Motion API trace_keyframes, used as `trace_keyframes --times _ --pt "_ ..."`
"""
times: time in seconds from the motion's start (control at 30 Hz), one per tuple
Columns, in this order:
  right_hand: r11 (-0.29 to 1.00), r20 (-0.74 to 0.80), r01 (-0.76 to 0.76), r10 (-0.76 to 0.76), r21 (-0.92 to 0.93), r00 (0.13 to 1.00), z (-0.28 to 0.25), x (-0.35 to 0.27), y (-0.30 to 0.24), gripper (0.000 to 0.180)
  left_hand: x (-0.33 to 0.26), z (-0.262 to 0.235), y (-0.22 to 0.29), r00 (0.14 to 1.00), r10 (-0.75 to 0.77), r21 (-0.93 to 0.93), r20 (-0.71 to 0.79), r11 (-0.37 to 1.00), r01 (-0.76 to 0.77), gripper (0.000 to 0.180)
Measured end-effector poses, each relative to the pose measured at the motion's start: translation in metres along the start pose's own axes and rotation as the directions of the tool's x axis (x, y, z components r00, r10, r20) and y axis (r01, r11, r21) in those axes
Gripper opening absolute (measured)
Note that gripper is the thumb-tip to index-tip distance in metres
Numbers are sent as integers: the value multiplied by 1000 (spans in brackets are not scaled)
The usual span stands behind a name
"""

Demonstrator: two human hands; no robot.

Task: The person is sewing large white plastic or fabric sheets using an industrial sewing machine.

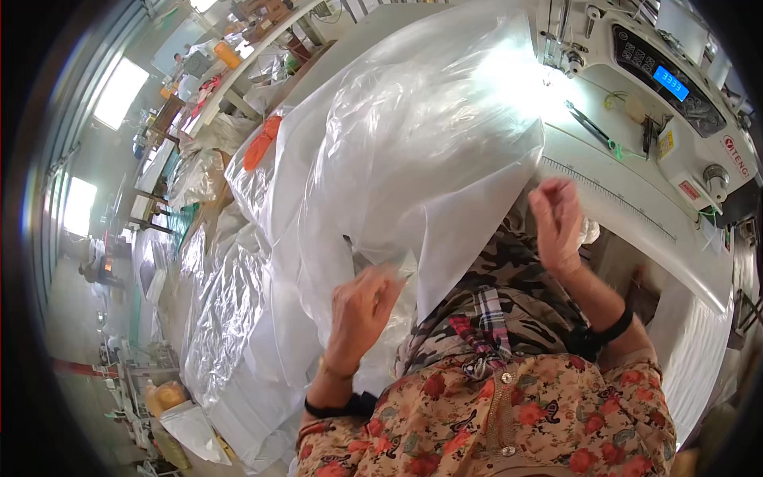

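A large sheet of clear, shiny plastic film (397, 151) spreads over the sewing machine table and hangs down in front of me at the left. My left hand (366, 310) is by its lower folds; motion smears the fingers, so I cannot tell whether they grip the film. Just right of the film's slanting edge, my right hand (558, 222) is raised near the table's front edge with its fingers curled in. Whatever those fingers may hold is hidden. Above them is the sewing machine (675, 71), with a bright lamp glaring onto the film and a lit blue display.
Small scissors or thread snips (592, 127) lie on the table, beside a printed ruler scale (616, 199). More crumpled film (226, 310) is heaped at the left, with an orange-red piece (261, 144) on it. Cluttered benches (238, 75) stand farther back.
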State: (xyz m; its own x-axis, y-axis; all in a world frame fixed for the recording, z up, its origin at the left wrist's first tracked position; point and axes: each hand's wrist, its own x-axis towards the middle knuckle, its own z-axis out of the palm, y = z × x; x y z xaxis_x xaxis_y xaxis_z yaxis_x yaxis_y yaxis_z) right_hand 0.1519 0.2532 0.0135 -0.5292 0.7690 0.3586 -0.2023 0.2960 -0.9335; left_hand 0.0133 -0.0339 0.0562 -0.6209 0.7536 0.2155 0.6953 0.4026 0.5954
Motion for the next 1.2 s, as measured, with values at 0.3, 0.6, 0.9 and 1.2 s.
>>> trace_keyframes --times 0.3,0.6,0.9,1.2 --pt "725 408 -683 601 82 687 57 -45 30 26 121 86 3 950 189 124 -247 979 -163 22" --pt "867 670 -498 374 -8 641 -10 -64 -2 24 114 86 -14 952 227 232 -206 956 -178 6" --pt "734 574 -666 490 134 656 -3 -81 -12 24 59 42 58 976 159 -485 148 872 -68 10" --pt "863 542 -501 392 62 743 7 -97 -46 24 38 64 69 948 120 -460 294 887 31 8"
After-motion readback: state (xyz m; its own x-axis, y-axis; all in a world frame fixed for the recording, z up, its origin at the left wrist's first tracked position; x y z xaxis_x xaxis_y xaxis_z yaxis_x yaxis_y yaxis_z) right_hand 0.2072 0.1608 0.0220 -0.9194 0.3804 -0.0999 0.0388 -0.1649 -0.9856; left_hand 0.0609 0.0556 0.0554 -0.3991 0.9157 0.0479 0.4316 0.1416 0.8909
